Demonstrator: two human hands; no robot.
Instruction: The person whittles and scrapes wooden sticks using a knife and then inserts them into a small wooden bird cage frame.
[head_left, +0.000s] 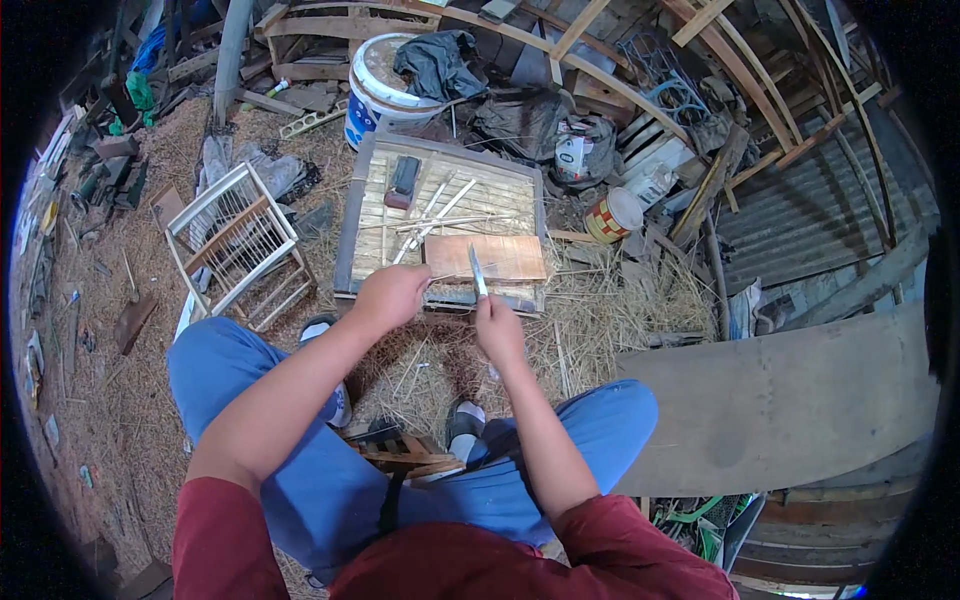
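My right hand (498, 328) is closed round the handle of a knife (476, 268), its blade pointing away from me over a flat reddish-brown wooden board (510, 256). To its left, my left hand (393, 297) is closed at the board's near left corner, on what looks like a thin stick; most of it is hidden by the fingers. The board lies on a low wooden worktop (365, 235) with a grey frame. Several pale thin sticks (440, 208) lie crossed beyond the board. A dark block with a reddish base (403, 182) sits at the worktop's far left.
A wooden cage with wire bars (230, 240) stands left of the worktop. Behind are a white and blue bucket (385, 85) and black plastic (440, 65). A red and yellow tin (612, 215) stands at right, a large flat sheet (780, 405) nearer me. Straw and shavings cover the ground.
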